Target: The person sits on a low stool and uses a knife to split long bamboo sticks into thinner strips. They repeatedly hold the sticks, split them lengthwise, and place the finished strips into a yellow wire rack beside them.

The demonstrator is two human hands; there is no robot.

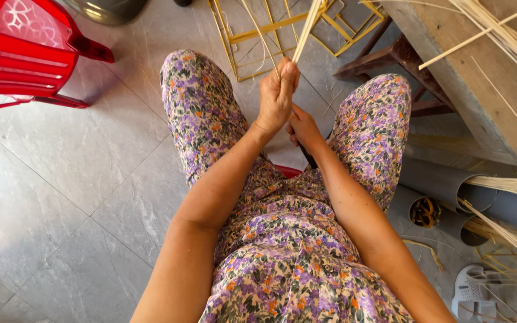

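left hand [276, 96] up front, fingers closed around a bundle of thin pale bamboo strips [307, 27] that rises away from it. right hand [303, 127] sits just behind and below, touching the left wrist, curled around something dark, though what it is i cannot tell. beyond the hands lies a yellow bamboo frame [270, 36]; to the right, a worn wooden table [474, 78]; far left, a red plastic chair [25, 48].

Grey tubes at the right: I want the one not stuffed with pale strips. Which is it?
The lowest, nearest grey tube: its mouth shows a dark coiled bundle, while the other tubes beside it spill pale strips.
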